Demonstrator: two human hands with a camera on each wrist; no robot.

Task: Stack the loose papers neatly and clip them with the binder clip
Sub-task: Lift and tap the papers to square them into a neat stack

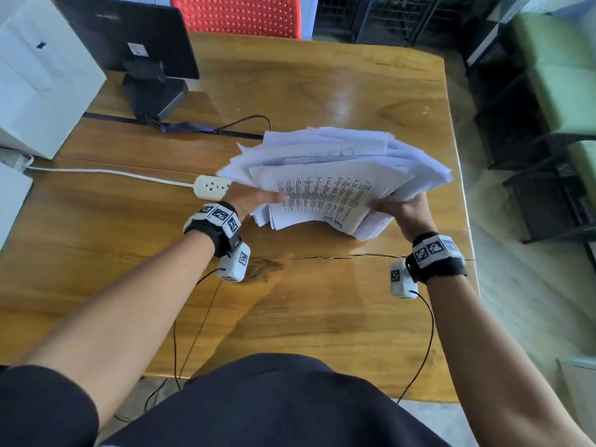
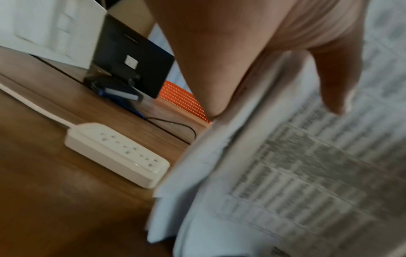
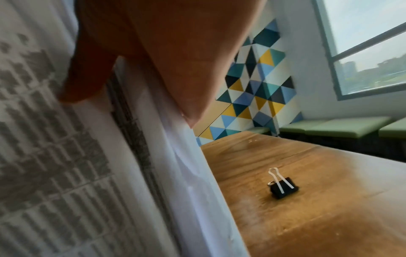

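Observation:
A thick, uneven pile of white papers (image 1: 335,179) is lifted off the wooden table (image 1: 290,304), its sheets fanned and out of line; the top sheet carries printed tables. My left hand (image 1: 258,201) grips the pile's left edge, thumb (image 2: 334,87) on top of the papers (image 2: 285,173). My right hand (image 1: 403,211) grips the right edge, thumb (image 3: 87,69) on the printed sheet (image 3: 54,173). A black binder clip (image 3: 283,187) with silver handles lies on the table beyond the pile's right side. In the head view the papers hide it.
A white power strip (image 1: 211,186) with its cord lies just left of the left hand. A black monitor (image 1: 129,37) on a stand is at the far left, beside white boxes (image 1: 38,75). A red chair (image 1: 238,14) stands beyond the table. Green benches (image 3: 342,128) line the right.

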